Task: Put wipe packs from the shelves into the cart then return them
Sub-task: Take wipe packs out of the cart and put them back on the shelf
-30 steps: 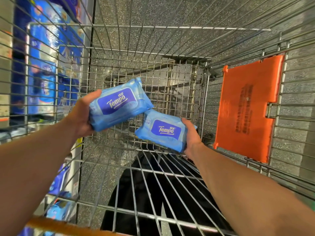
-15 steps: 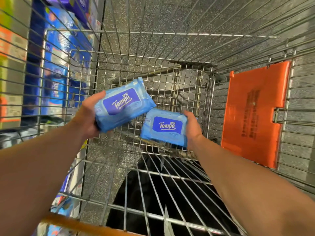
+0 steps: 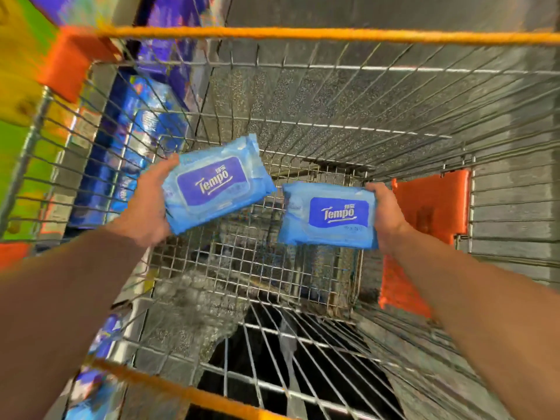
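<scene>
Above the wire floor of the cart (image 3: pixel 303 268), two blue wipe packs are held in the air, one in each hand. The left pack (image 3: pixel 216 183) is gripped at its left end by the left hand (image 3: pixel 148 207), with the thumb laid over the top edge; its long axis is tilted, rising toward the right. The right pack (image 3: pixel 328 215) is gripped at its right end by the right hand (image 3: pixel 386 216), and its long axis lies nearly level across the view. Both labels are turned toward the camera. The two packs are near each other but apart, with a gap of bare mesh seen between them.

Neither pack is touching the cart floor, and which is nearer to it cannot be told with certainty. Whether the packs are being lowered in or lifted out cannot be told from this moment alone.

To the left, beyond the cart's side wall, blurred blue and purple goods are seen on the shelves (image 3: pixel 130 140). An orange plastic flap (image 3: pixel 433 204) is mounted on the right wall, just behind the right hand. An orange rail (image 3: pixel 303 33) runs along the far rim. For a return to the shelves, it is judged that the left rim would have to be cleared first.
</scene>
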